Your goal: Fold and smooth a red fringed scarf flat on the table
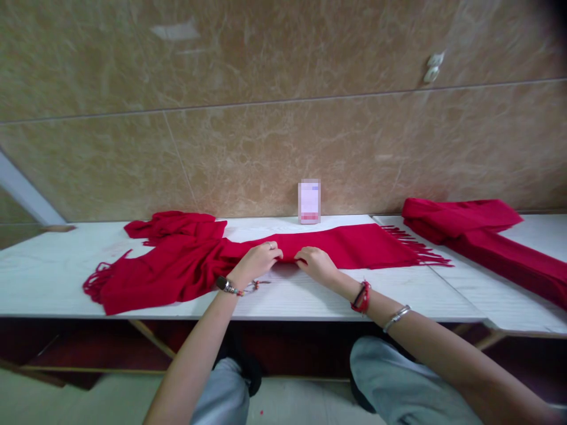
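A red fringed scarf (358, 245) lies along the white tabletop. Its right part is smooth and folded lengthwise, with fringe at the right end; the left part is bunched and wrinkled, with more fringe at the far left. My left hand (259, 260) pinches the near edge around the middle of the scarf, fingers curled over it. Just to the right, my right hand (316, 264) grips the same edge, thumb and fingers closed on the cloth. A short stretch of edge shows between the two hands. The fingertips are partly hidden by the fabric.
A phone (309, 202) leans upright against the marbled wall (248, 159) behind the scarf. Another red cloth (465, 218) lies folded at the right. The white table (283, 301) has a seam on the right and open shelves (301, 348) below its front edge.
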Available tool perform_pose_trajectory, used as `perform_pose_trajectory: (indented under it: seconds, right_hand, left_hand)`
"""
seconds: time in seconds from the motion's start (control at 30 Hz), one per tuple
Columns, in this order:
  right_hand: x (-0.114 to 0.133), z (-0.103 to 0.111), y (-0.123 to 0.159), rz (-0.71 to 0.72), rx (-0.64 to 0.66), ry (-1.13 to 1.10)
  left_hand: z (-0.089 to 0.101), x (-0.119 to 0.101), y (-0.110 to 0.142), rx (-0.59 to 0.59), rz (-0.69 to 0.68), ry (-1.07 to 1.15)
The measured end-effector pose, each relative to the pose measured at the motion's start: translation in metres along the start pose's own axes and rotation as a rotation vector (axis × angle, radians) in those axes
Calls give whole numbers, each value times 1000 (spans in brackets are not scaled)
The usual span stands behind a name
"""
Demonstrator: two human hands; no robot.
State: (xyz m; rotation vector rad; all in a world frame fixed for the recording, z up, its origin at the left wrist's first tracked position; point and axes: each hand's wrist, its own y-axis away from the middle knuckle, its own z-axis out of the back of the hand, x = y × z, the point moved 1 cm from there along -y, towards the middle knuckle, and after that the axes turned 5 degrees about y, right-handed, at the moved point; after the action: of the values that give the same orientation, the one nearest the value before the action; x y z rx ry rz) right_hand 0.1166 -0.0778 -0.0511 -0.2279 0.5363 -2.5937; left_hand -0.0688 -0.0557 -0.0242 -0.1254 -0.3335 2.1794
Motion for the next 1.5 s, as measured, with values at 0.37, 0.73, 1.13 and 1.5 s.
perform_pose_trajectory:
  seconds: [0.37,0.73,1.13,1.5]
  right_hand:
    - [6,1,4,188,11,182]
    - [15,1,14,369,65,314]
    - [16,0,27,344,9,201]
    - [16,0,27,276,22,146]
  left_hand:
    - [-2,-5,6,110,18,181]
    - [13,-7,-1,319,12,188]
    - [1,0,-29,330,-22,245]
    - [-37,25,-65,417,488,76]
